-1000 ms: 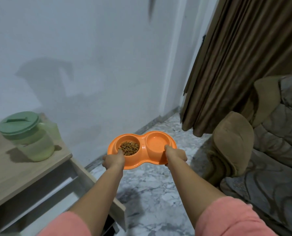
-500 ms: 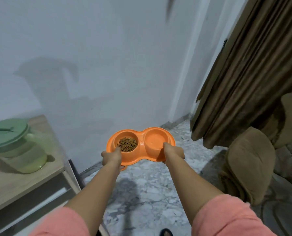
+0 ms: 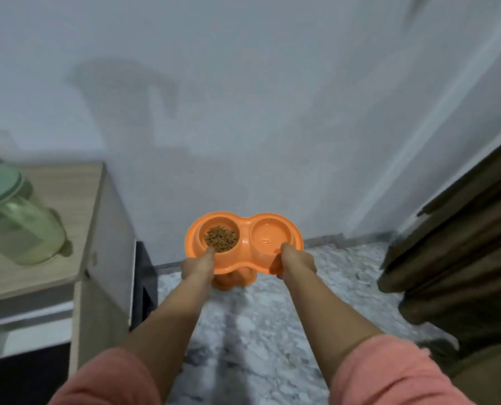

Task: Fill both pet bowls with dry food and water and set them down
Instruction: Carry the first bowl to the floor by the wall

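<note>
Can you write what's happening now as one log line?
carry | left hand and right hand hold orange double bowl | kibble left side | above marble floor

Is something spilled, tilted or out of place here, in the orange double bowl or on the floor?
Nothing stands out. The orange double bowl is held about level by the left hand and the right hand. The dry food stays in its left well. No kibble or puddle shows on the marble floor.

Dim, even indoor light. A soft shadow lies on the wall above the bowl. Motion blur softens everything; wide-angle distortion bends edges around it.
</note>
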Demonstrator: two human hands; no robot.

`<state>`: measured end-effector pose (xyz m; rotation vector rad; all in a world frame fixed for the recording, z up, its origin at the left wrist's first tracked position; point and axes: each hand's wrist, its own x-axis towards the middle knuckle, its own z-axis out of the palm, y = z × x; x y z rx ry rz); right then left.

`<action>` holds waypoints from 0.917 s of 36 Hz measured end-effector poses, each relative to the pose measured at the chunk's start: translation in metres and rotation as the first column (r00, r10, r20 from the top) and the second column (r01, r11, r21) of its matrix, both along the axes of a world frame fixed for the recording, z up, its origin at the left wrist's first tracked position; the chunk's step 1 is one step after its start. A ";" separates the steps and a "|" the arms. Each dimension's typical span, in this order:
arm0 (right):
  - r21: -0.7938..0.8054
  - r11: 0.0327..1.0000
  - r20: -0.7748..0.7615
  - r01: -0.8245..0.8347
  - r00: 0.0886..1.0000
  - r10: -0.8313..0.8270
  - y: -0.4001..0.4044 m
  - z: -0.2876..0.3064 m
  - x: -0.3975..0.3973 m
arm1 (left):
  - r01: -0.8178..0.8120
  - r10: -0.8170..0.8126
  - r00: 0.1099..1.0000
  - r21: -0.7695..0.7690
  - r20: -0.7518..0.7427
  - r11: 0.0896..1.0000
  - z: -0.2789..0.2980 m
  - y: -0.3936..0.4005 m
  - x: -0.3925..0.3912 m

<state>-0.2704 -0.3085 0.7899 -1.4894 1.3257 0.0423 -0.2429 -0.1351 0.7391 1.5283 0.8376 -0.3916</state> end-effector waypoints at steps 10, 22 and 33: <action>0.113 0.986 -0.064 -0.121 0.990 0.129 0.001 -0.058 0.074 | -0.181 0.178 0.980 -0.026 -0.089 0.983 -0.045 0.005 0.056; 0.165 0.962 -0.218 -0.217 0.943 0.250 0.012 -0.173 0.160 | -0.215 0.224 0.962 0.072 -0.157 0.974 -0.168 0.018 0.125; 0.166 0.940 -0.167 -0.297 0.931 0.324 0.025 -0.354 0.226 | -0.306 0.344 0.895 0.168 -0.286 0.937 -0.318 0.016 0.171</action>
